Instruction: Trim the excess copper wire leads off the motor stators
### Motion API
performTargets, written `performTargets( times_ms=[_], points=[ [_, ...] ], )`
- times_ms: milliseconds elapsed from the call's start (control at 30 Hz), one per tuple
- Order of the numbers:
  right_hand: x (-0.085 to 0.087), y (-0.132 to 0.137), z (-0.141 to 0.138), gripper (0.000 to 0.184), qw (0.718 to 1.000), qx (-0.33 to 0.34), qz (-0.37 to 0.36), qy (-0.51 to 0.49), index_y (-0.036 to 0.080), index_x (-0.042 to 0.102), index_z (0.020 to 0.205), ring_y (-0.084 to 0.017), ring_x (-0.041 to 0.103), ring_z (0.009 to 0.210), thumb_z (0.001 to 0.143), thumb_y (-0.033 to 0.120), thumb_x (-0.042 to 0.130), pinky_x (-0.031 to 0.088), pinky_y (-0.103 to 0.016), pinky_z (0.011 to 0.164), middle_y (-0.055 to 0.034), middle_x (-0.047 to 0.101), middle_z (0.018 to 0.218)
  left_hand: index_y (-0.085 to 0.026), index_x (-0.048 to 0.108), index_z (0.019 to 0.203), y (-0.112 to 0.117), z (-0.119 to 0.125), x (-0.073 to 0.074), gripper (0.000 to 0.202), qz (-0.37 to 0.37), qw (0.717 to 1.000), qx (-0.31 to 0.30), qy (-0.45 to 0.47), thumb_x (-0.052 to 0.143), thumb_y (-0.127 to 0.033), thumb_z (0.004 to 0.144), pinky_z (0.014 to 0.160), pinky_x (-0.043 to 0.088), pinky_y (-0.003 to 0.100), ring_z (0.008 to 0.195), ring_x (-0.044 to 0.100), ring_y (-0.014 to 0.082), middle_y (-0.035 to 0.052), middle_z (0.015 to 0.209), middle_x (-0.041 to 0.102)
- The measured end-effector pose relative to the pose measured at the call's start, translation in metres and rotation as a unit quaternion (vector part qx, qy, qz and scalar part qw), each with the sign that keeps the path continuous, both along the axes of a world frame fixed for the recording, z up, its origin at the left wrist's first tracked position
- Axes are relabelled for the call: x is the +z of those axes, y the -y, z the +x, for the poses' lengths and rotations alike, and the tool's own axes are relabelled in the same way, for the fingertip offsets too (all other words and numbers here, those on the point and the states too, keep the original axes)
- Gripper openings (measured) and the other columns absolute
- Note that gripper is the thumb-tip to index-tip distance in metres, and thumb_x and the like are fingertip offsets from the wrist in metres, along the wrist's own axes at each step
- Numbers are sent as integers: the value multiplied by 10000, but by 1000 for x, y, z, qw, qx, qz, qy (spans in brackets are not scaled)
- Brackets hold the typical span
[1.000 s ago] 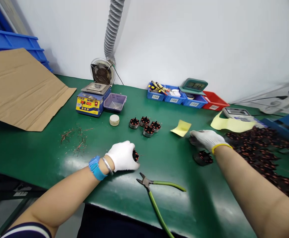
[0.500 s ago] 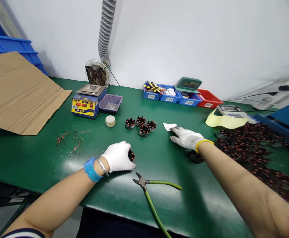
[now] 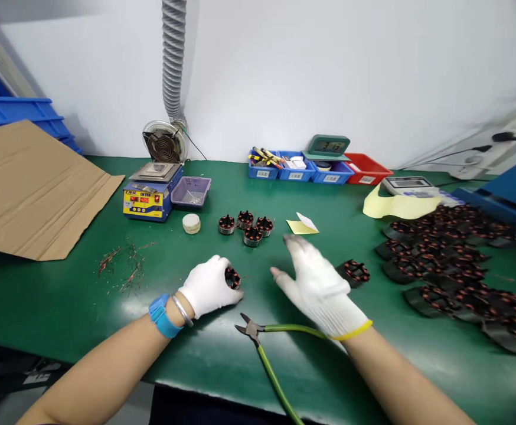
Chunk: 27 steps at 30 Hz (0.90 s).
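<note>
Gloves of white knit cover both hands. The left hand (image 3: 209, 286) rests low on the green table (image 3: 63, 307) with a blue strap (image 3: 160, 308) and a metal bangle at the wrist; its fingers are curled around a wound stator (image 3: 232, 277), which peeks out on the thumb side, dark with copper-red coils. The right hand (image 3: 317, 286) hovers just above the table to the right of it, palm down, fingers spread and loose, gripping nothing, its fingertips pointing away from the person. Directly below this hand lie green-handled cutters (image 3: 251, 330), jaws toward the left hand, one handle running under the right wrist. Beyond the two hands stands a cluster of four stators (image 3: 252, 236), with a yellow note (image 3: 300, 227) just beside it. To the right of the open hand sits a single stator on a black piece (image 3: 354, 271), and farther right a large heap of stators (image 3: 453, 260) covers the table. At the far left are a solder pot (image 3: 149, 195), a purple tray (image 3: 190, 192), a round white tin (image 3: 191, 223), wire scraps (image 3: 125, 268) and a cardboard sheet (image 3: 32, 183).
</note>
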State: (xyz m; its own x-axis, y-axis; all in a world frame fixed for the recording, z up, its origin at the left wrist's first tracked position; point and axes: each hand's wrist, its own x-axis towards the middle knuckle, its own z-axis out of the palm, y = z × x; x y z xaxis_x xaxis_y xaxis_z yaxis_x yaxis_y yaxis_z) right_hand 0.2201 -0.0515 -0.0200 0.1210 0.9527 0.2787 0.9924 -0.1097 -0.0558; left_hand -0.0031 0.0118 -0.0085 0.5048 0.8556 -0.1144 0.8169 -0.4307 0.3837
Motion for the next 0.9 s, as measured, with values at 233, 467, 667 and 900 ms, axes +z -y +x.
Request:
performTargets(
  times_ms=[233,467,667,900],
  points=[
    [-31,-51,38,705,997,-65,-50,0,84,510,1336,-371,425,1250,862,603,455,320,-522,1069,-227,491,1353,-220,636,1002,1,10,-3,394,12,999,21,38,677,-450,683,841,520,321,921,662,225,36,1026,654],
    [-33,-52,32,817,995,-104,-7,-11,77,337,1470,-385,359,1285,868,623,424,291,-501,1066,-250,393,1424,-226,634,1085,7,33,-11,453,34,998,15,49,684,-452,695,891,525,329,979,666,237,36,1080,659],
    [-39,-59,42,771,996,-78,-35,-30,40,471,1379,-376,358,1307,882,624,390,218,-523,1128,-233,422,1432,-224,630,1131,11,50,-15,500,45,997,26,62,686,-458,693,913,529,332,1002,664,237,37,1108,663],
    [-31,-55,43,660,994,-40,-16,-99,62,451,1404,-329,420,1310,942,513,311,318,-481,1114,-209,462,1425,-230,630,1163,11,73,-18,560,34,995,16,88,710,-482,669,936,537,342,1051,659,249,45,1149,665]
  ],
)
